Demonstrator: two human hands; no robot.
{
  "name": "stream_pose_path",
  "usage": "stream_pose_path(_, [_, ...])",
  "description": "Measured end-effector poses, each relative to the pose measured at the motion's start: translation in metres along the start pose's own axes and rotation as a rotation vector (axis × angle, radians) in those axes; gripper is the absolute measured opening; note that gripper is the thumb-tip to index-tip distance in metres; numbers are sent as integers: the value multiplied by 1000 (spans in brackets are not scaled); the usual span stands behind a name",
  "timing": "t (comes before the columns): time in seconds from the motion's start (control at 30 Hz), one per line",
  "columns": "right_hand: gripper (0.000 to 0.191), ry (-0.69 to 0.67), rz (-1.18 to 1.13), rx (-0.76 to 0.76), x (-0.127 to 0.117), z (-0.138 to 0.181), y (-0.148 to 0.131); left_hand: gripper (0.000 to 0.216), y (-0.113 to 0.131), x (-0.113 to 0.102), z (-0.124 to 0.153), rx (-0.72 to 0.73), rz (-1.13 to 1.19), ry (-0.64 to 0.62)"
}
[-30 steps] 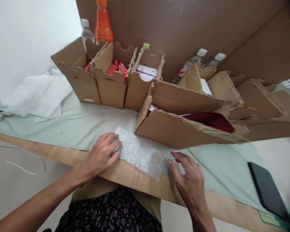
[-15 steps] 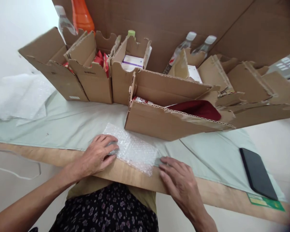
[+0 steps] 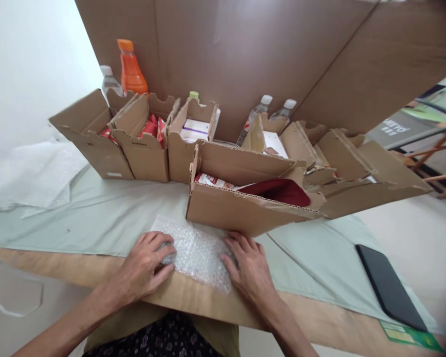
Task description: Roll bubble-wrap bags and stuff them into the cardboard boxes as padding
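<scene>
Pale green cloth [image 3: 308, 270] covers most of the wooden table [image 3: 193, 292] in my head view, with one tall cardboard panel [image 3: 226, 59] behind. I count one bubble-wrap sheet [image 3: 198, 253], lying flat between my two hands, partly on the cloth and partly over the wooden edge. My left hand [image 3: 146, 260] rests on its left end, fingers gently curled and thumb apart from them; my right hand [image 3: 250, 260] sits at its right end, fingers bent, thumb likewise apart, tips touching the plastic. Both grips are loosely spread. Just beyond the right hand stands one long cardboard box [image 3: 238, 210] holding a dark red item [image 3: 278, 191]. Beyond the left hand, three upright boxes [image 3: 146, 158] form a row; behind the boxes I count three white-capped bottles [image 3: 262, 109] and one orange bottle [image 3: 131, 72]. Well right of the right hand, one black phone [image 3: 388, 287] partly covers one green card [image 3: 409, 334]; far left of the left hand lies one heap of bubble wrap [image 3: 33, 171].
</scene>
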State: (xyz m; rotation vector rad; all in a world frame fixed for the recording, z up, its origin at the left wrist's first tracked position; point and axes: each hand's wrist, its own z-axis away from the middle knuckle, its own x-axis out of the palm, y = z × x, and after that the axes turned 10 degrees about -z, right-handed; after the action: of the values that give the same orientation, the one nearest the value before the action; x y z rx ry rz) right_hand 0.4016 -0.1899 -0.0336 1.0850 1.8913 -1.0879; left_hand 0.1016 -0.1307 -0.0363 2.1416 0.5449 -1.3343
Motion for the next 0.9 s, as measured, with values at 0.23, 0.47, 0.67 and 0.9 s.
stream_pose_path(0.23, [19,-79,-312,109,5,9,-45,17,-20,-3,3,35,-54,33])
stream_pose_path(0.47, [60,-244,-740,507,-5,16,-68,25,-7,-20,20,-67,42,80])
stream_pose_path(0.67, [84,-238,-1314,855,-6,17,-79,55,66,-5,40,-66,141,113])
stream_pose_path(0.9, [74,-365,-1281,674,-12,42,-70,32,65,2,38,-180,295,333])
